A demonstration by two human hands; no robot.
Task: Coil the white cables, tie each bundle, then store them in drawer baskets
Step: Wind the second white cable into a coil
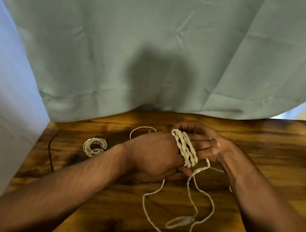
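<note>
This looks like a room in a home rather than a workshop or lab: a dark-stained, glossy wooden worktop [263, 144] with strong grain is pushed up against a creased pale green fabric curtain [140, 34] hanging across twelve o'clock.

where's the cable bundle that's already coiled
In the head view, the coiled bundle lies on the wooden table, left of the left hand, near the curtain.

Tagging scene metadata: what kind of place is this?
Probably a home room, not a lab or workshop, though little shows. A wooden table stands against a pale green curtain, and a coiled white cable bundle lies on the table.
</note>
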